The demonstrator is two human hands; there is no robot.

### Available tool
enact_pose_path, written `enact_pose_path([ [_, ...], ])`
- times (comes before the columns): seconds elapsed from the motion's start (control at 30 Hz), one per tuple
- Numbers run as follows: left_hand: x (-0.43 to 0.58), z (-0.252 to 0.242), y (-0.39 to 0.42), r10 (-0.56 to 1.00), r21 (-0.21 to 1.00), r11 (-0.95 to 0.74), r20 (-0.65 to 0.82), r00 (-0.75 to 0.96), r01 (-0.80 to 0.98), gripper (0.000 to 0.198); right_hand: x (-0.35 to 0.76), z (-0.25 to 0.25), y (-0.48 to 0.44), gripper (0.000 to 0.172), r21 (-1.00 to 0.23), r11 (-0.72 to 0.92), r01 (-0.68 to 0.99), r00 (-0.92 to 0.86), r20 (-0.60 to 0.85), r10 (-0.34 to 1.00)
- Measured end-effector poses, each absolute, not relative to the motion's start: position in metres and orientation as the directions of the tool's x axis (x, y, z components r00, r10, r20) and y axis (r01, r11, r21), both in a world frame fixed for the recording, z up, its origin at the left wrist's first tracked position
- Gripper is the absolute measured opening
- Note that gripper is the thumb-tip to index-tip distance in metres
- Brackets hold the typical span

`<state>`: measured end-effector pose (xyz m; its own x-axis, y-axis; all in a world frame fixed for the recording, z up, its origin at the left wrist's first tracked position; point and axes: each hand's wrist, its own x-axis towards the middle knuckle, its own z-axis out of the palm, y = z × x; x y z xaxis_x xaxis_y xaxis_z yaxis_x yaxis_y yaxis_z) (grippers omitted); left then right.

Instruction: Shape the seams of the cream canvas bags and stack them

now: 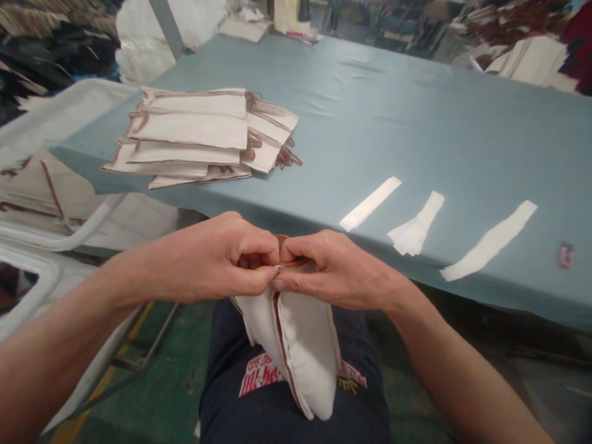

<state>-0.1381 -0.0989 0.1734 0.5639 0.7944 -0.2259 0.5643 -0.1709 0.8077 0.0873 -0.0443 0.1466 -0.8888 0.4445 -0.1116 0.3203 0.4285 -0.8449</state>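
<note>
A cream fabric pouch (305,345) with a brown edge seam hangs upright in front of my lap, below the table's front edge. My left hand (243,259) is closed in a pinch at the pouch's top, from the left. Facing it, my right hand (319,265) pinches the top from the right, so the fingertips of both hands meet. Between the thumbs shows a small shiny bit, too small to name. A brown strip (282,239) sticks up just behind the fingers. The pouch's mouth is mostly hidden by my hands.
On the blue-green table (416,129) lies a pile of similar cream pouches (189,126) with brown cords. Several white strips (490,240) lie along the front edge, near a small dark-pink item (565,254). A white-framed cart (87,222) holding cream fabric stands at left.
</note>
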Motion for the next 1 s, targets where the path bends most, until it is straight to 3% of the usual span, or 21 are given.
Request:
enact_pose_path([
  [0.2,-0.126,0.191,-0.088,0.729,0.847,-0.01,-0.358,0.584,0.532,0.021,0.098,0.147,-0.036,0.051,-0.907,0.296,0.301,-0.894,-0.161,0.417],
  [0.43,-0.114,0.205,-0.082,0.704,0.805,-0.001,-0.42,0.573,0.593,0.021,0.106,0.154,-0.038,0.044,-0.849,0.394,0.353,-0.883,-0.162,0.441],
  [0.7,-0.103,0.209,-0.078,0.717,0.717,-0.029,-0.471,0.514,0.697,0.026,0.113,0.149,-0.036,0.039,-0.829,0.398,0.393,-0.868,-0.191,0.459],
  [1.0,-0.113,0.198,-0.077,0.689,0.782,-0.054,-0.421,0.59,0.62,0.021,0.108,0.146,-0.04,0.03,-0.87,0.334,0.363,-0.874,-0.193,0.447],
])
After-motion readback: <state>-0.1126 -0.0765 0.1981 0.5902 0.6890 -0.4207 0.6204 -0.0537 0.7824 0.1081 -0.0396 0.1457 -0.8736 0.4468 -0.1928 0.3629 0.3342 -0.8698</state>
